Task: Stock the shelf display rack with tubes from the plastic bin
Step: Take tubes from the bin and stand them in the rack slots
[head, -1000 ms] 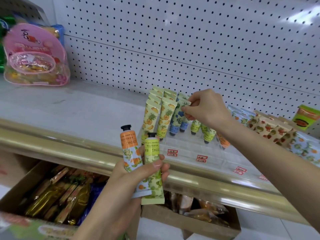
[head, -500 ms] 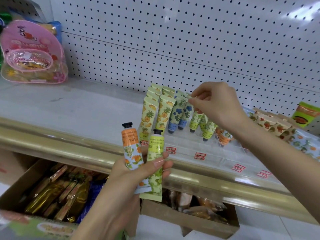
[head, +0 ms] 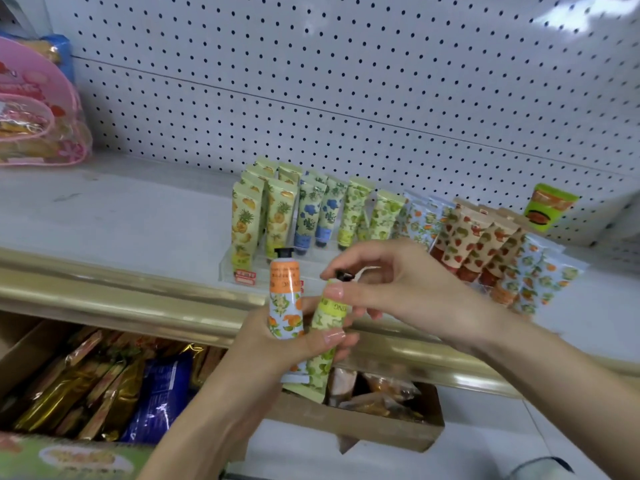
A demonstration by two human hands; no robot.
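Note:
My left hand [head: 277,344] holds two tubes upright with black caps up: an orange-print tube [head: 284,299] and a green lime-print tube [head: 327,327]. My right hand [head: 398,289] has its thumb and fingers pinched on the top of the green tube, near its cap. Behind them a clear display rack [head: 227,271] stands on the shelf. It holds rows of tubes cap down: pineapple tubes [head: 244,223], blue-flower tubes [head: 310,213], lime tubes [head: 356,209], and orange and strawberry ones to the right. No plastic bin is in view.
A gold shelf rail [head: 104,296] runs across the front edge. Below it sit cardboard boxes [head: 381,427] of wrapped snacks. A pink bag [head: 38,109] sits at the shelf's left end. A white pegboard [head: 346,81] backs the shelf. A green-orange package [head: 547,209] stands far right.
My right hand left the blue-flower tubes in the rack and came down to pinch the green tube in my left hand. The left hand stayed in place.

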